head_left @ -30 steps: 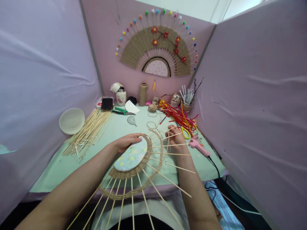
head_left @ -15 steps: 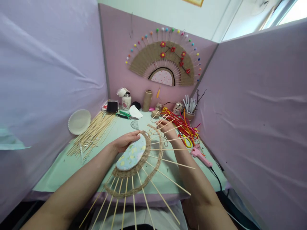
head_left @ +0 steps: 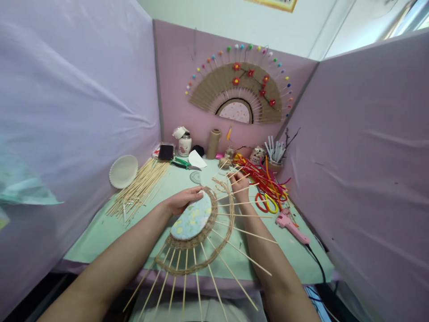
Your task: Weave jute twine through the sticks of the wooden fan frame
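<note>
A half-round fan frame [head_left: 223, 250] of thin bamboo sticks lies tilted over the table's front edge, its sticks spreading toward me and to the right. Its core is a blue floral cloth half-disc [head_left: 194, 217] with a woven twine border [head_left: 213, 212]. Farther out, a second twine band [head_left: 231, 219] runs through the sticks. My left hand [head_left: 184, 200] grips the straight edge of the half-disc, thumb on top. At the far end of the outer band, my right hand [head_left: 239, 182] has its fingers pinched among the sticks, apparently on the twine; the fingertips are partly hidden.
Loose bamboo sticks [head_left: 140, 183] and a white bowl [head_left: 123, 171] are on the left. Green-handled pliers [head_left: 184, 164], a twine ball [head_left: 224, 163] and a cardboard-brown spool [head_left: 213, 144] stand behind. At right lie pipe cleaners [head_left: 261, 174], scissors [head_left: 267, 202] and a corded pink glue gun [head_left: 292, 227].
The whole view has shifted, so everything sits slightly farther right. My right hand's fingers have drawn closer together at the far sticks. The left hand keeps its hold on the fan frame.
</note>
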`<action>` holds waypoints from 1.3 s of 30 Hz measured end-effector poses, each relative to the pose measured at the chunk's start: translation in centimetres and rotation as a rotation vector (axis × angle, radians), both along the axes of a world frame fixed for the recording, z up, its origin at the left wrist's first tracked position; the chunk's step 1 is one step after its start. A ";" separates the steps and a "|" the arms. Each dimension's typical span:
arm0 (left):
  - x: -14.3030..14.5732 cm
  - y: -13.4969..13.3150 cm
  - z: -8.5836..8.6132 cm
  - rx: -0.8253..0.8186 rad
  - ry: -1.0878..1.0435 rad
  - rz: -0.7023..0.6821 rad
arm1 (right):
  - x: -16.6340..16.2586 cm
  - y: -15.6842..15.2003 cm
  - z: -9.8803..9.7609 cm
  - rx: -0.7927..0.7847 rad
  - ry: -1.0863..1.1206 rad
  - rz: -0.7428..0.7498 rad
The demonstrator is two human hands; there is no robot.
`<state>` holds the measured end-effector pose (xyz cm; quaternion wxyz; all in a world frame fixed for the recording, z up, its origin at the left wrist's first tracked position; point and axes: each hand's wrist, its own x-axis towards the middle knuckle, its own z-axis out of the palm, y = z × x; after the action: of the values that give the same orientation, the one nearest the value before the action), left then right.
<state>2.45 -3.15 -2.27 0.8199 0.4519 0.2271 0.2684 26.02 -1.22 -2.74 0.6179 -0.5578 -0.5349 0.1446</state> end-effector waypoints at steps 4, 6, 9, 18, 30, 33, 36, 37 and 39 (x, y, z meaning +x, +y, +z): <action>0.2 0.0 -0.2 -0.008 0.032 0.006 | 0.7 -0.2 -0.1 0.047 0.049 -0.071; 0.2 0.0 -0.2 -0.011 0.050 0.010 | 1.0 0.0 -0.2 0.077 0.076 -0.090; 0.3 -0.1 -0.2 -0.023 0.066 0.004 | 1.4 0.2 -0.3 0.129 0.086 -0.117; 0.5 -0.2 -0.2 -0.027 0.069 -0.021 | 2.0 -0.3 0.4 0.201 0.088 -0.114; 0.8 -0.5 -0.5 -0.005 0.079 -0.092 | 3.3 1.1 -1.0 -0.063 0.094 0.142; 0.9 -0.6 -0.5 -0.012 0.064 -0.116 | 2.6 1.2 -1.3 -0.145 0.053 0.247; 1.0 -0.7 -0.8 -0.011 0.070 -0.134 | 1.8 1.2 -1.8 -0.229 0.050 0.350; 1.1 -0.7 -0.9 -0.013 0.077 -0.138 | 1.6 1.2 -2.0 -0.248 0.062 0.366; 1.3 -0.8 -1.2 -0.024 0.087 -0.143 | 1.2 1.2 -2.4 -0.270 0.096 0.361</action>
<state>3.73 -3.96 -3.48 0.8316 0.4684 0.2329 0.1867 27.18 -0.01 -5.13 0.5265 -0.5231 -0.5718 0.3496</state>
